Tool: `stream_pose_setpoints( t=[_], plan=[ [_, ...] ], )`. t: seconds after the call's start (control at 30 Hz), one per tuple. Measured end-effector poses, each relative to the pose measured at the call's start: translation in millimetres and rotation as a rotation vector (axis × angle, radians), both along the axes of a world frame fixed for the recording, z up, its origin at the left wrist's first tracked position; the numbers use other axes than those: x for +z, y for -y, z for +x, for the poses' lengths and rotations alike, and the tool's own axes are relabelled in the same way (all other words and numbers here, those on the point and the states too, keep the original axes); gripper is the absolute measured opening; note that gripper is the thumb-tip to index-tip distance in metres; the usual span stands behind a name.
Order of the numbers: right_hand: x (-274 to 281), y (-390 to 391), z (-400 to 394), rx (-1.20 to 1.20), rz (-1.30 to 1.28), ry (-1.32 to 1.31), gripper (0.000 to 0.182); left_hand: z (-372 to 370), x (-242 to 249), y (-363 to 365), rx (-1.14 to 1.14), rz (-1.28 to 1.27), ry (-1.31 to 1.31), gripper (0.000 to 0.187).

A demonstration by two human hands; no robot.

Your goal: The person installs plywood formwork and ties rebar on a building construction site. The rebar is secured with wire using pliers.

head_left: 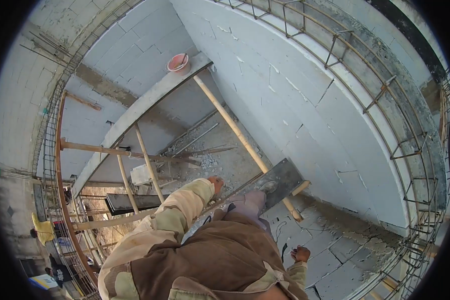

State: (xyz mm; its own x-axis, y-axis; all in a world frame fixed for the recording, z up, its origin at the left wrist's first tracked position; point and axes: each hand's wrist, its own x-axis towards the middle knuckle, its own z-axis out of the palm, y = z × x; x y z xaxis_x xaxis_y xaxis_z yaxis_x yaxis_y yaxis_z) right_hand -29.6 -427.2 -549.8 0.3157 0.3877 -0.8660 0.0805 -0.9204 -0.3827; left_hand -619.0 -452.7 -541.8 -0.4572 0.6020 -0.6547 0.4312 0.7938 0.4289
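Observation:
I look down my own body, in a camouflage jacket and brown vest. My left hand (216, 184) reaches forward and down beside my knee, close to the dark plank (284, 177) that my shoe (268, 186) stands on. Its fingers are too small to read. My right hand (300, 254) hangs low at my side over the top of a grey block wall (335, 245), fingers curled into a fist with nothing visible in it. A long wooden pole (235, 127) slants under the plank.
White block walls (295, 90) rise around. Rebar cages (400, 130) run along the wall tops. A pink bucket (178, 63) sits on a concrete beam (135, 112). Wooden scaffold poles (147, 162) cross an open drop to a rubble-strewn floor (210, 162). People (44, 230) stand below left.

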Motion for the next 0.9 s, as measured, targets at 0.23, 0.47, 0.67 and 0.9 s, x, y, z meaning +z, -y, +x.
stream_pose_setpoints(
  t=[0.23,0.47,0.67,0.9],
  plan=[
    [41,-170,-53,0.401,0.483,0.017,0.026,54,-77,237,-0.115,-0.161,0.055,0.050],
    [78,-218,-189,0.906,0.419,-0.113,0.028,83,-169,287,0.197,-0.131,0.082,0.050],
    [60,-224,-282,1.462,0.291,-0.259,0.036,122,-49,246,1.162,0.355,0.406,0.049],
    [70,-265,-385,1.509,0.602,-0.315,0.036,243,-97,424,0.681,-0.288,0.116,0.038]
  ],
)
